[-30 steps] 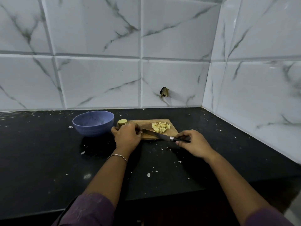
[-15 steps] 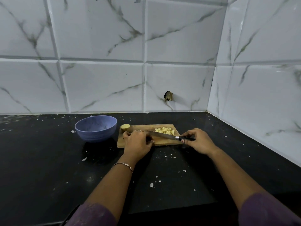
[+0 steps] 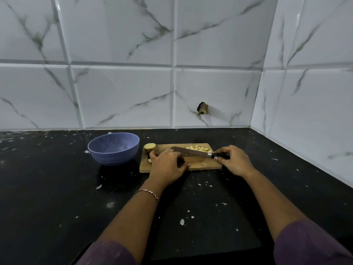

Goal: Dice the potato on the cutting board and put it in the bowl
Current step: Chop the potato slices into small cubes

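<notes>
Over the last 1 s the left hand has drawn back from the far-left corner of the board toward its near-left edge. That leaves the uncut stub uncovered at that corner. The hand's fingers are curled down over a piece, of which only a pale edge shows.

The right hand keeps its fingers wrapped round the knife handle. The blade now lies across the middle of the board, its tip just beside the left hand's far side.

The dice sit as before at the far right of the board. The bowl, left of the board, shows no potato inside.

I judge dicing to be mid-way: 2 portions remain to cut, and nothing has been moved to the bowl yet.
</notes>
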The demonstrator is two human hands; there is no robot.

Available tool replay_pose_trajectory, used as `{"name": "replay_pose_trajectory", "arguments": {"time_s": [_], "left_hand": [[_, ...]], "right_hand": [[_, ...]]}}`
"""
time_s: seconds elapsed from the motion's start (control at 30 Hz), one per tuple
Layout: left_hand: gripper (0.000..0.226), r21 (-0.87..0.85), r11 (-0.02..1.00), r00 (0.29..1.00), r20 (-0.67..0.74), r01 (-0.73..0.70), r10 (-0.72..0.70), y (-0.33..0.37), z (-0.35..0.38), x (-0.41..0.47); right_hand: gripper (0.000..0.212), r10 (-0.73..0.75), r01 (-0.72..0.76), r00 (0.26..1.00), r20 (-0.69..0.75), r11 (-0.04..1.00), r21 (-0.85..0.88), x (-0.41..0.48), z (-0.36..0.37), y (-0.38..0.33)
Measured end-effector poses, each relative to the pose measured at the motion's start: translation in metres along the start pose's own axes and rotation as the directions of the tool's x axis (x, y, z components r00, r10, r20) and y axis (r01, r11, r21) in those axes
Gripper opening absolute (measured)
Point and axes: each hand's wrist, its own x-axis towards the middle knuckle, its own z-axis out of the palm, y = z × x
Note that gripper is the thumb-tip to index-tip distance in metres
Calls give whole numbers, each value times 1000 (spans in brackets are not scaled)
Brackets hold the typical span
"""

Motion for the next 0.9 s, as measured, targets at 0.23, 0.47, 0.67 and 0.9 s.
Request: {"name": "replay_pose_trajectory", "arguments": {"time_s": [0.23,0.47,0.67,0.9], "left_hand": [[19,-55,995,993,-78,83,-87,-2,-10,-2],[38,-290,886,895,-157,362,-417,-28,-25,-8],[39,-315,867,904,-58,386,-423,-45,-31,-10],[35,-192,919,938,86,345,-334,-52,-29,-6]], "right_hand": [[21,2,1,999,-33,996,86,-4,4,-3],[22,5,-3,1000,-12,991,133,-10,5,-20],[8,-32,19,998,55,974,226,-17,12,-53],[16,48,-46,999,-17,995,85,-32,27,-71]]}}
